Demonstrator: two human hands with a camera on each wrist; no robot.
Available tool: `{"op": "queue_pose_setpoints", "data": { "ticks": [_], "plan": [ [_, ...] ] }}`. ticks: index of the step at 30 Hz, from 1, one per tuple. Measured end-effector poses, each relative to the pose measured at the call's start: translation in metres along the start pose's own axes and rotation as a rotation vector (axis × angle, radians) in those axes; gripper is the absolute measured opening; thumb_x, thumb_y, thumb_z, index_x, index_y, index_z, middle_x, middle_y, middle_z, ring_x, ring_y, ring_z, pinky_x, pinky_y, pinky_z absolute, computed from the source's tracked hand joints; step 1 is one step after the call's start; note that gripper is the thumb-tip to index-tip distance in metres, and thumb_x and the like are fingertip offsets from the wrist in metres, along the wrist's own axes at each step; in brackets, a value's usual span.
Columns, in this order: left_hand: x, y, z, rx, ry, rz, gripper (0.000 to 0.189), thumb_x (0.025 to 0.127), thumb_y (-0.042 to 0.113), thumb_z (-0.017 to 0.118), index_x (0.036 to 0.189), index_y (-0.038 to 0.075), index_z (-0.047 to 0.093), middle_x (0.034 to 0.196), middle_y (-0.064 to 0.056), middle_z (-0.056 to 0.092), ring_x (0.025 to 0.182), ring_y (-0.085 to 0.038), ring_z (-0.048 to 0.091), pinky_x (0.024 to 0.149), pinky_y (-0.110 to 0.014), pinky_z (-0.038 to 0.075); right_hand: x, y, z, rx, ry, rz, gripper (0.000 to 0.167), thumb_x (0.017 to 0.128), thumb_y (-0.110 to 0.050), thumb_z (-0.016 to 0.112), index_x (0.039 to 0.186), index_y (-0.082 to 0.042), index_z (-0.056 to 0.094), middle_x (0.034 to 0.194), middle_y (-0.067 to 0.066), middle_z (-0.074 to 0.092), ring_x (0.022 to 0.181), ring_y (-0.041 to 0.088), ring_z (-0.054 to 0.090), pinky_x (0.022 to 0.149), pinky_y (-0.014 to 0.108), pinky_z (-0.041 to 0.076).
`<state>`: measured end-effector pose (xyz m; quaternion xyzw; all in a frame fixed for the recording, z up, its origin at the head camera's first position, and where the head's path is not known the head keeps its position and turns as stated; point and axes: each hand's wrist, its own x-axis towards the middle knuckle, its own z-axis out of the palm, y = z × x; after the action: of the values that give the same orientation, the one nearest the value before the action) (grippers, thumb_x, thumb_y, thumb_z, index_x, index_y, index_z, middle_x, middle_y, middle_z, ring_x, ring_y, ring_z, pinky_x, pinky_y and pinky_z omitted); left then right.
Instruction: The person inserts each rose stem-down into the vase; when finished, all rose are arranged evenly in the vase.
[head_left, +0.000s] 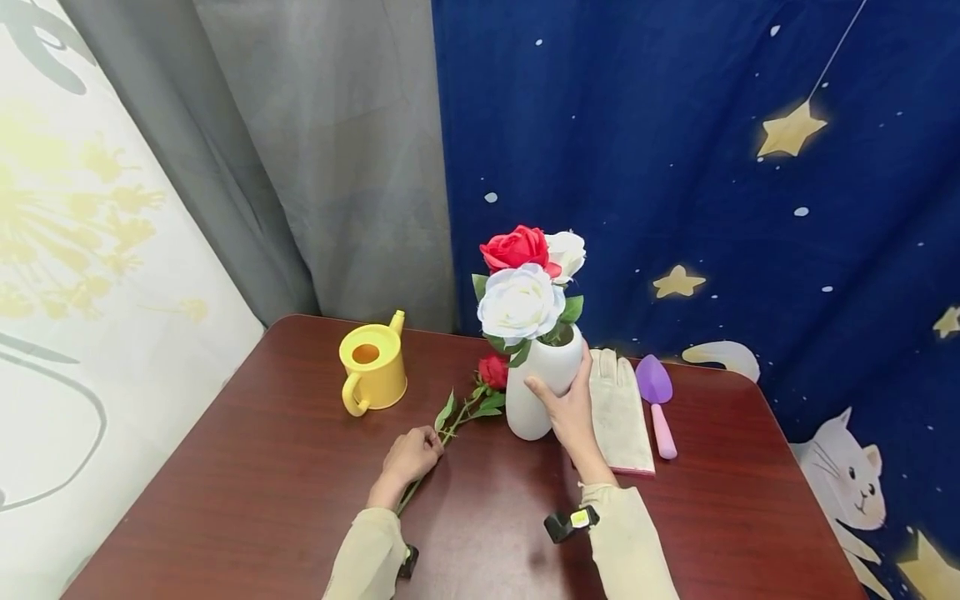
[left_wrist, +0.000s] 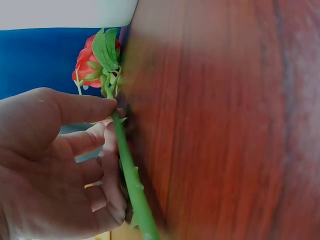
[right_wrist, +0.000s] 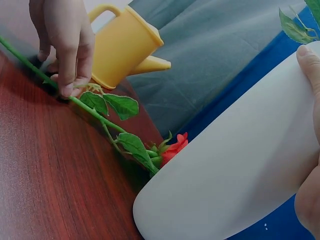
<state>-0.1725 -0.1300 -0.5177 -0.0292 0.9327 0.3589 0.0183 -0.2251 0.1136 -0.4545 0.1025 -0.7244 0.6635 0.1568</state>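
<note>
A red rose (head_left: pixel 493 372) with a long green stem lies along the table, its bloom beside the vase. My left hand (head_left: pixel 412 455) pinches the stem between thumb and fingertips, as the left wrist view shows with the stem (left_wrist: pixel 131 180) close to the wood. The white vase (head_left: pixel 531 408) holds one red rose (head_left: pixel 517 248) and two white roses (head_left: pixel 521 303). My right hand (head_left: pixel 572 408) grips the vase's right side, thumb across the front; in the right wrist view the thumb (right_wrist: pixel 311 65) lies near the rim. The fingers behind the vase are mostly hidden.
A yellow watering can (head_left: pixel 382 377) stands at the back left of the brown table (head_left: pixel 247 467). Right of the vase lie pale work gloves (head_left: pixel 621 417) and a purple trowel (head_left: pixel 656 383) with a pink handle. Curtains (head_left: pixel 360 150) hang behind the table's back edge.
</note>
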Motion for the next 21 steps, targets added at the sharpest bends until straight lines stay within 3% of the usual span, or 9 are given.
{"op": "queue_pose_setpoints", "data": {
  "ticks": [4,8,14,17,21],
  "plan": [
    [0.0,-0.004,-0.002,-0.019,-0.02,0.033,0.011,0.078,0.007,0.06,0.07,0.015,0.058,0.057,0.006,0.048,0.058,-0.013,0.046,0.059,-0.031,0.038,0.0,-0.003,0.001,0.01,0.004,-0.001,0.097,0.076,-0.014,0.078,0.146,-0.031,0.013,0.134,0.004,0.038,0.113,0.022,0.043,0.094,0.042,0.034],
    [-0.001,-0.011,-0.001,-0.114,-0.033,0.07,0.009,0.081,0.008,0.064,0.074,0.014,0.061,0.061,0.007,0.052,0.061,-0.011,0.047,0.064,-0.031,0.039,-0.004,-0.019,0.002,0.02,-0.005,0.004,0.099,0.076,-0.011,0.077,0.148,-0.019,0.01,0.136,0.012,0.036,0.114,0.026,0.042,0.095,0.044,0.033],
    [-0.009,-0.015,-0.001,-0.416,-0.019,0.082,0.003,0.085,0.004,0.063,0.082,0.002,0.064,0.071,-0.003,0.06,0.061,-0.011,0.052,0.059,-0.024,0.042,-0.007,-0.032,0.002,0.015,-0.012,0.007,0.095,0.078,-0.007,0.074,0.148,-0.014,0.009,0.136,0.014,0.035,0.114,0.027,0.042,0.095,0.045,0.033],
    [-0.015,-0.015,-0.002,-0.585,-0.009,0.051,0.007,0.086,0.002,0.062,0.09,-0.005,0.063,0.075,-0.009,0.061,0.064,-0.012,0.053,0.06,-0.021,0.042,-0.007,-0.032,0.002,0.018,-0.013,0.008,0.096,0.078,-0.006,0.074,0.148,-0.013,0.009,0.136,0.015,0.035,0.114,0.027,0.042,0.095,0.044,0.033],
    [-0.02,-0.014,-0.004,-0.798,-0.016,-0.015,0.015,0.089,0.002,0.06,0.099,-0.009,0.059,0.079,-0.014,0.059,0.058,-0.009,0.047,0.052,-0.019,0.038,-0.006,-0.03,0.002,0.021,-0.012,0.007,0.096,0.077,-0.005,0.074,0.148,-0.014,0.01,0.136,0.013,0.035,0.114,0.026,0.043,0.095,0.043,0.034]
  ]
}}
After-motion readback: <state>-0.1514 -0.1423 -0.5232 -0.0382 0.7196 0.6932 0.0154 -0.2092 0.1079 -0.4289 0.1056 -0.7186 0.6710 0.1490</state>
